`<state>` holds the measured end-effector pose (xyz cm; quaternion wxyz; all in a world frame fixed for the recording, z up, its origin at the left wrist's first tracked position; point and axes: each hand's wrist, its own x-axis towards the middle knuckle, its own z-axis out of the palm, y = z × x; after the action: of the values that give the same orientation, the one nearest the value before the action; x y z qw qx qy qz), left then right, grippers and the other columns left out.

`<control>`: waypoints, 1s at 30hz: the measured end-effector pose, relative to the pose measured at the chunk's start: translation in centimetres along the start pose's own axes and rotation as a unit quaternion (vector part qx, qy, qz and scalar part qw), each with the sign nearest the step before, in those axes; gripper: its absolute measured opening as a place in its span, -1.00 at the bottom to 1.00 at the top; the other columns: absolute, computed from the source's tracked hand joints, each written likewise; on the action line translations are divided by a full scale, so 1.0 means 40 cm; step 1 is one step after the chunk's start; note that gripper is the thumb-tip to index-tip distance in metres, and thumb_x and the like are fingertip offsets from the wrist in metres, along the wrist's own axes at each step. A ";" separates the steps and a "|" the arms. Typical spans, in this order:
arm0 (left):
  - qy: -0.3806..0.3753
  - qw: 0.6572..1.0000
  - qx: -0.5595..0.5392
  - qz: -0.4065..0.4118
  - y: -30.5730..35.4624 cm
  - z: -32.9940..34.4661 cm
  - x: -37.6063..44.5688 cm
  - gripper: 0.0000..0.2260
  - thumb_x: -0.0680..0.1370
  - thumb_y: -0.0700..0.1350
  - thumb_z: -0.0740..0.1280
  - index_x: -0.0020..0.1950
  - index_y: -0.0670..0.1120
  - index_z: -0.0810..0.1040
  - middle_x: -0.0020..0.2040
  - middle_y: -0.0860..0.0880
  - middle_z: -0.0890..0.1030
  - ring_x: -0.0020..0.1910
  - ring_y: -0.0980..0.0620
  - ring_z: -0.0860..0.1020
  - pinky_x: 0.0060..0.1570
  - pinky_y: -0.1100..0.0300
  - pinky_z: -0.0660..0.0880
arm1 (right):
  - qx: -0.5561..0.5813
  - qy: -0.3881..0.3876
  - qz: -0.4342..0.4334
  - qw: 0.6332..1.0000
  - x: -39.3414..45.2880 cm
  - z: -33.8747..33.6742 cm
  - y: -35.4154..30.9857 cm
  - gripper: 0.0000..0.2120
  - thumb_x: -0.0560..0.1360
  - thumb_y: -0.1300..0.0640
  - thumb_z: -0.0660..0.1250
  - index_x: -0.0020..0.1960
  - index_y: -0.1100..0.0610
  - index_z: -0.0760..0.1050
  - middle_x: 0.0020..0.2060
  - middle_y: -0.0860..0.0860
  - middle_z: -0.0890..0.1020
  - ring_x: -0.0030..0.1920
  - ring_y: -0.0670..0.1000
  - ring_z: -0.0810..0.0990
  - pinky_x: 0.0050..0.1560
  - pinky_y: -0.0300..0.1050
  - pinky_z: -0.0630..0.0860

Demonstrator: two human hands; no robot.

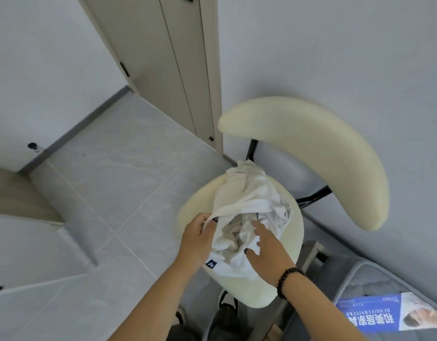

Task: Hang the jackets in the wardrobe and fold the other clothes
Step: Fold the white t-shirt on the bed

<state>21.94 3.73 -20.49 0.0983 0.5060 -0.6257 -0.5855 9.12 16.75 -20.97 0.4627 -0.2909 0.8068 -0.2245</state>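
A crumpled white garment (247, 195) with a small dark label lies in a heap on the cream seat of a chair (195, 205). My left hand (196, 238) grips an edge of the white cloth at the heap's left side, fingers curled round it. My right hand (266, 244), with a dark bead bracelet on the wrist, lies spread on the right of the heap, fingers straight and touching the fabric. Some darker cloth shows inside the folds. The wardrobe is not clearly in view.
The chair's curved cream backrest (311, 153) stands against the grey wall. A beige door (168, 70) is at the back, tiled floor (109, 183) to the left. A grey mattress (384, 279) with a blue label lies at lower right. Pale cabinet fronts (20, 242) are on the left.
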 end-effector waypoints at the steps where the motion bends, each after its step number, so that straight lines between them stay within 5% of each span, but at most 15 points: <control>1: -0.003 1.000 -0.018 0.010 0.036 -0.022 -0.019 -0.83 0.59 -0.20 0.24 -0.15 -0.05 0.56 -0.39 0.19 0.53 -0.41 0.25 0.45 -0.39 0.44 0.35 | -0.003 0.011 -0.021 1.000 -0.009 -0.005 -0.033 -0.32 0.55 0.12 0.27 0.53 -0.10 -0.01 0.48 -0.04 0.20 0.33 0.00 0.41 0.19 -0.18 0.42; 6: -0.002 0.993 -0.104 0.053 0.199 -0.142 -0.134 -0.85 0.59 -0.15 0.29 -0.12 -0.04 0.64 -0.31 -0.03 0.58 -0.32 0.09 0.49 -0.30 0.32 0.42 | -0.025 0.058 -0.123 0.990 -0.061 -0.013 -0.195 -0.25 0.50 0.07 0.37 0.53 -0.09 -0.01 0.41 -0.07 0.22 0.35 -0.06 0.32 0.31 -0.19 0.36; 10: 0.030 0.979 -0.190 0.069 0.288 -0.261 -0.241 -0.85 0.60 -0.09 0.30 -0.12 -0.02 0.63 -0.13 -0.16 0.66 -0.17 -0.05 0.60 -0.11 0.02 0.51 | 0.105 -0.041 -0.167 0.979 -0.146 0.017 -0.315 -0.26 0.46 0.08 0.45 0.44 -0.21 0.08 0.42 -0.10 0.25 0.33 -0.06 0.38 0.28 -0.09 0.46; 12: 0.056 0.966 -0.240 0.071 0.319 -0.334 -0.296 -0.87 0.59 -0.07 0.31 -0.11 -0.04 0.61 -0.15 -0.14 0.64 -0.18 -0.06 0.58 -0.12 0.02 0.48 | 0.064 -0.099 -0.198 0.973 -0.192 0.049 -0.362 -0.08 0.36 0.05 0.53 0.48 -0.20 -0.01 0.47 -0.19 0.16 0.37 -0.16 0.30 0.17 -0.36 0.44; 14: 0.058 0.956 -0.274 0.086 0.342 -0.406 -0.358 -0.86 0.59 -0.06 0.31 -0.13 -0.01 0.60 -0.19 -0.08 0.62 -0.21 -0.02 0.56 -0.14 0.06 0.45 | -0.060 -0.078 -0.231 0.968 -0.236 0.086 -0.413 0.10 0.26 -0.15 0.55 0.53 -0.18 -0.14 0.42 -0.34 0.15 0.33 -0.28 0.23 0.14 -0.49 0.31; 16: 0.056 0.949 -0.285 0.120 0.349 -0.474 -0.425 -0.87 0.59 -0.06 0.31 -0.12 -0.03 0.59 -0.20 -0.09 0.61 -0.22 -0.02 0.55 -0.15 0.07 0.46 | -0.085 -0.050 -0.272 0.957 -0.282 0.127 -0.478 -0.23 0.44 -0.05 0.44 0.52 -0.12 0.10 0.26 -0.21 0.43 0.22 -0.17 0.41 0.16 -0.36 0.38; 18: 0.056 0.944 -0.283 0.160 0.341 -0.544 -0.492 -0.88 0.58 -0.07 0.32 -0.12 -0.05 0.59 -0.21 -0.10 0.60 -0.23 -0.01 0.56 -0.20 0.12 0.49 | -0.107 0.015 -0.321 0.941 -0.327 0.164 -0.545 -0.73 0.59 0.24 0.23 0.20 0.00 0.55 -0.08 -0.09 0.61 -0.03 -0.13 0.54 -0.01 -0.37 0.45; 21: 0.037 0.929 -0.315 0.190 0.298 -0.661 -0.591 -0.88 0.53 -0.05 0.35 -0.06 -0.04 0.65 -0.13 -0.07 0.67 -0.19 0.05 0.62 -0.24 0.23 0.55 | -0.046 0.069 -0.346 0.935 -0.399 0.210 -0.661 -0.72 0.57 0.42 0.13 0.07 0.19 0.56 -0.02 0.08 0.64 -0.01 0.00 0.58 0.06 -0.22 0.48; 24: 0.020 0.929 -0.310 0.202 0.219 -0.780 -0.687 -0.76 0.49 -0.02 0.39 0.11 -0.04 0.65 0.05 -0.07 0.69 -0.05 0.06 0.64 -0.12 0.22 0.57 | 0.012 0.088 -0.380 0.920 -0.478 0.249 -0.766 -0.70 0.56 0.39 0.14 0.03 0.08 0.55 0.00 0.02 0.62 0.05 0.06 0.57 0.11 -0.10 0.47; 30: 0.082 0.967 -0.214 0.112 -0.015 -0.937 -0.818 -0.68 0.53 -0.18 0.40 0.24 0.08 0.52 0.19 0.06 0.63 0.10 0.13 0.62 0.01 0.24 0.55 | 0.133 0.052 -0.409 0.901 -0.652 0.357 -0.971 -0.66 0.49 0.40 0.14 -0.02 0.13 0.64 -0.09 -0.03 0.69 -0.07 -0.11 0.62 -0.06 -0.27 0.56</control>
<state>64.40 4.60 5.43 0.3201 0.4461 -0.5287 -0.6473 42.32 4.72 12.88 0.3223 -0.5189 0.6025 -0.5136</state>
